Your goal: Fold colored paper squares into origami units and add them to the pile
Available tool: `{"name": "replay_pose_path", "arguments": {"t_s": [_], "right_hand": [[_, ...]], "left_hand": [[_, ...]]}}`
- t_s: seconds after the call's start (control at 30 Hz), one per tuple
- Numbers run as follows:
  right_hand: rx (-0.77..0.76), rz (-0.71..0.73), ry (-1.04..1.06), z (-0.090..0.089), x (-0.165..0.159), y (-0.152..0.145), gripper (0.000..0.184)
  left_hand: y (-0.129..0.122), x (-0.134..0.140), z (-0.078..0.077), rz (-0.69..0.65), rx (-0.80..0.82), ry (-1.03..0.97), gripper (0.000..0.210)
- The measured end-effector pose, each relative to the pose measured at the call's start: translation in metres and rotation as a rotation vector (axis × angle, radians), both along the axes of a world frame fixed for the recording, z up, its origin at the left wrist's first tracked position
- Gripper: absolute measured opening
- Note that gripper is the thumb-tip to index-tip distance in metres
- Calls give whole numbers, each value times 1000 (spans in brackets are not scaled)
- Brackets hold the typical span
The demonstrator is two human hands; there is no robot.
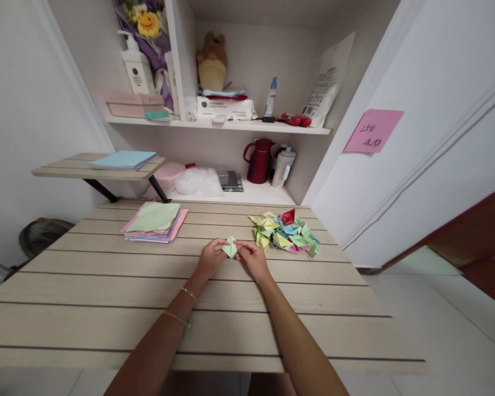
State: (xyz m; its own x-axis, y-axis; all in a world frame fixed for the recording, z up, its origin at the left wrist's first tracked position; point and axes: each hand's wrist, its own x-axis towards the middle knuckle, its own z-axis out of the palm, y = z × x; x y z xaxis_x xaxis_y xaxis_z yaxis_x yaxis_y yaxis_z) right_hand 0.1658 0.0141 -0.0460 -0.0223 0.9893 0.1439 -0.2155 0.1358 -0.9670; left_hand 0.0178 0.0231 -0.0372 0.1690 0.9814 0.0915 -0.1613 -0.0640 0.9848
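A small pale green folded paper [230, 247], roughly diamond-shaped with a crease down its middle, is held just above the tabletop. My left hand [211, 259] pinches its left corner, and my right hand [253, 260] grips the right one. Fingertips cover both side corners. To the right of my right hand lies a loose heap of folded paper pieces [281, 240] in yellow, green, blue, pink and red. Over on the left sits a stack of square paper sheets [154, 218], a light green one on top.
The slatted wooden table [214, 308] backs onto white shelves [247, 125]. On the left a raised wooden stand [70, 165] carries blue paper [124, 159]. A dark red jug [259, 161] and a pale tumbler [284, 167] stand behind the heap. A pink note [374, 131] hangs on the right.
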Motion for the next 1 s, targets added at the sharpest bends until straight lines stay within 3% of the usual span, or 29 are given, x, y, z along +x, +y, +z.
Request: {"name": "replay_pose_path", "arguments": {"t_s": [0.2,0.43,0.6,0.73,0.87,1.0], "right_hand": [[11,-9,-16,1,3,3,34],[109,-46,-187,5,5,-1,38],[159,-67,-214,12,6,-5,28],[214,-116,-234,16,4,-8,21],[148,-104,-138,13,0,-6,28],[81,-111,-12,7,-1,-3,36]], "left_hand": [[2,-9,0,17,-62,86,35],[0,-11,13,100,-82,-65,36],[-3,-7,17,60,-86,-83,30],[-2,-6,16,107,4,16,24],[-1,-5,14,131,61,39,24],[-1,-3,11,21,30,35,45]]}}
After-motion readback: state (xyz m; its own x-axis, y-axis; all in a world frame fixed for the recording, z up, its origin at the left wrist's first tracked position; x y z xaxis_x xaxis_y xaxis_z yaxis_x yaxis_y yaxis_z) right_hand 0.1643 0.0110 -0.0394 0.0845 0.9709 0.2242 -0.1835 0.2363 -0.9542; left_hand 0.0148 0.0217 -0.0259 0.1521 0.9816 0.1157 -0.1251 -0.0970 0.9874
